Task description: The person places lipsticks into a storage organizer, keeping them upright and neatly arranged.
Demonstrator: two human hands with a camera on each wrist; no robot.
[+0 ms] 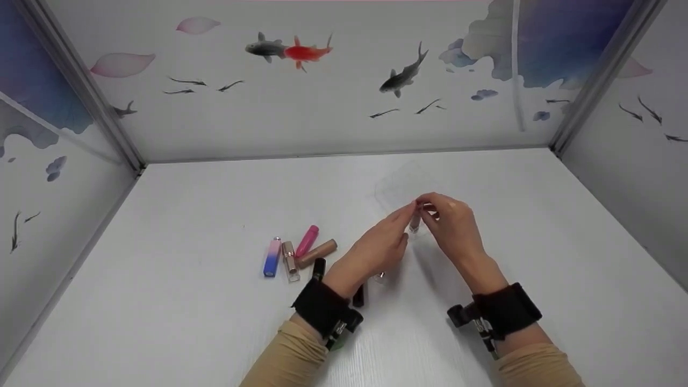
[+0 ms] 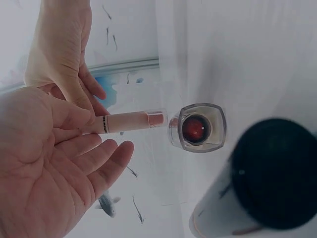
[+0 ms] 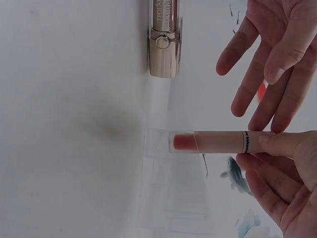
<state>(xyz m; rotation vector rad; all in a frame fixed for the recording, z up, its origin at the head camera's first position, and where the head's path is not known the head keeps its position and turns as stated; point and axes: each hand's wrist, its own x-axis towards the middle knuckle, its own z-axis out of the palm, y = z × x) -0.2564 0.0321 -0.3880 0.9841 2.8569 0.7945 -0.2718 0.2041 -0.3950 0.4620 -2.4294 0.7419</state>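
My right hand (image 1: 454, 228) pinches a pale pink lip gloss tube (image 3: 218, 142) between thumb and fingers near one end. The tube hangs upright, its clear end with a reddish tip pointing down toward the table. Beside it is my left hand (image 1: 376, 242), with fingers extended and fingertips right at the tube's upper end. In the left wrist view, the left palm (image 2: 29, 158) and spread fingers partly cover that end. A transparent container (image 1: 400, 185) lies behind the hands; in the right wrist view its clear wall (image 3: 173, 208) overlaps the tube's lower end.
Left of the hands lie a pink-blue tube (image 1: 272, 258), a gold lipstick (image 1: 289, 255), a bright pink tube (image 1: 307, 241), a brown tube (image 1: 322, 251) and black tubes (image 1: 358, 296). A square clear-ended lipstick (image 2: 202, 128) lies under the left hand. Printed walls (image 1: 344, 118) enclose the table.
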